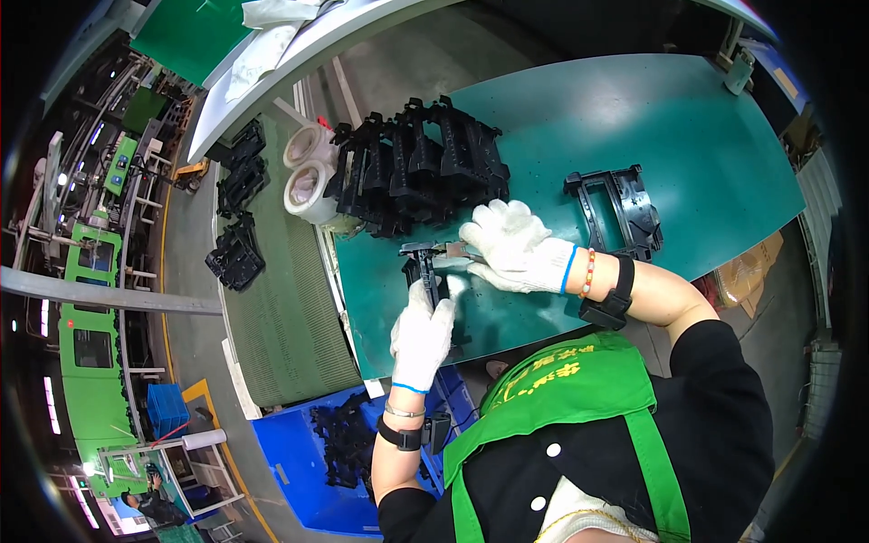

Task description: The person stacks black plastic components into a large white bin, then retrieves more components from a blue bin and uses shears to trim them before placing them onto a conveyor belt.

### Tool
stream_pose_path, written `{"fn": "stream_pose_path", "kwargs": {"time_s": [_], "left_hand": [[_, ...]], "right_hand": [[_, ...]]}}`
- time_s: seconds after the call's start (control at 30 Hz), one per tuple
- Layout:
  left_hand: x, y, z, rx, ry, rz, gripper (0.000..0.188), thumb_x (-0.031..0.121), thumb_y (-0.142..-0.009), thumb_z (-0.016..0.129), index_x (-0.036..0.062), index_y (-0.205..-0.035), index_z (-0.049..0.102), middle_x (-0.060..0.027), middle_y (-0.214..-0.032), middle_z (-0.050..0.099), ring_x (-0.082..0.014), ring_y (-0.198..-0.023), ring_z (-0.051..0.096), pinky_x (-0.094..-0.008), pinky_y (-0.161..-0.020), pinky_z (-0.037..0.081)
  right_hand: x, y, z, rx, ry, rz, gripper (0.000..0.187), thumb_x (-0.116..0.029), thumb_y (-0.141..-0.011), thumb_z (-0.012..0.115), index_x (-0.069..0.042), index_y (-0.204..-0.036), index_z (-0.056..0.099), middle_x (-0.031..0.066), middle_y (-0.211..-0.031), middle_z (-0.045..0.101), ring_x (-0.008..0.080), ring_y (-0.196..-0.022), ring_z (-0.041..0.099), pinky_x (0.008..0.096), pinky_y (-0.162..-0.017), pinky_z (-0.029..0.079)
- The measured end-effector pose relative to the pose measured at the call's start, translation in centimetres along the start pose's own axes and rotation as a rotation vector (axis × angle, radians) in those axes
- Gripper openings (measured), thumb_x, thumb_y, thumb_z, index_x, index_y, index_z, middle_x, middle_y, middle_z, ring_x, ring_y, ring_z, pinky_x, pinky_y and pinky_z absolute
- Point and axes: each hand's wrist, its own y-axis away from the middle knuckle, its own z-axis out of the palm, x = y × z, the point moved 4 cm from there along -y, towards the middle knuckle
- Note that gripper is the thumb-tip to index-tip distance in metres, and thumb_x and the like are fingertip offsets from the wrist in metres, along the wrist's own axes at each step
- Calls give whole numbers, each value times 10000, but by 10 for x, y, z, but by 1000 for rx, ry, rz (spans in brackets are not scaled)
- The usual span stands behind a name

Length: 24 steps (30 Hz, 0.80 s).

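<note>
Both my hands wear white knit gloves and meet over the near left part of the green tabletop [561, 109]. My left hand [423, 337] is closed around a black plastic frame part [422, 264], held up on edge. In my right hand [518, 246] is a small flat metal blade [455, 251], its handle hidden by the fingers. The blade reaches to the upper end of the part; whether it touches cannot be made out. Just beyond my hands stands a row of several similar black frames [421, 167]. A single black frame [625, 213] lies to the right of my right hand.
Two clear rolls [312, 188] stand at the table's left edge. Beside it runs a green conveyor belt [285, 317] carrying more black parts [237, 253]. Below, a blue bin [299, 489] holds black pieces. A small bottle [740, 71] stands at the far right corner. A white-edged shelf [299, 68] overhangs the far left.
</note>
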Motion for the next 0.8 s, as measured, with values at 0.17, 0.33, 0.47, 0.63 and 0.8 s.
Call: {"fn": "stream_pose_path", "kwargs": {"time_s": [0.17, 0.33, 0.47, 0.63, 0.8], "left_hand": [[11, 1, 3, -24, -107, 16, 485, 243, -926, 611, 32, -1360, 559, -50, -727, 627, -150, -589, 599, -331, -602, 506], [25, 9, 16, -45, -339, 94, 561, 306, -934, 621, 50, -1422, 517, -147, -812, 714, -300, -683, 706, -417, -684, 557], [41, 4, 36, -121, -396, 77, 650, 356, -955, 593, 55, -1504, 417, -230, -847, 727, -408, -776, 725, -511, -753, 569], [35, -1, 75, -201, -511, 89, 698, 342, -952, 614, 114, -1564, 367, -214, -840, 728, -403, -747, 722, -507, -688, 564], [34, -4, 87, -241, -554, 89, 727, 320, -953, 612, 114, -1587, 320, -212, -797, 714, -402, -729, 716, -519, -645, 554]], "right_hand": [[13, 15, 24, -125, -87, 101, 336, -337, -888, 727, -83, -1087, 632, 114, -870, 560, 280, -837, 602, 439, -721, 474], [52, 46, 60, -290, -716, 592, 379, -373, -971, 657, -50, -1155, 584, 73, -808, 569, 182, -755, 613, 381, -688, 506], [29, 62, 1, -427, -999, 947, 416, -414, -1007, 616, -52, -1202, 556, 23, -822, 570, 111, -716, 589, 308, -635, 495], [14, 112, 37, -526, -1383, 1053, 429, -418, -1012, 645, -75, -1246, 539, -13, -797, 545, 82, -623, 546, 265, -570, 459], [-1, 107, 64, -395, -1941, 1178, 310, -371, -993, 701, -126, -1101, 546, -35, -739, 505, 76, -575, 465, 291, -509, 408]]}}
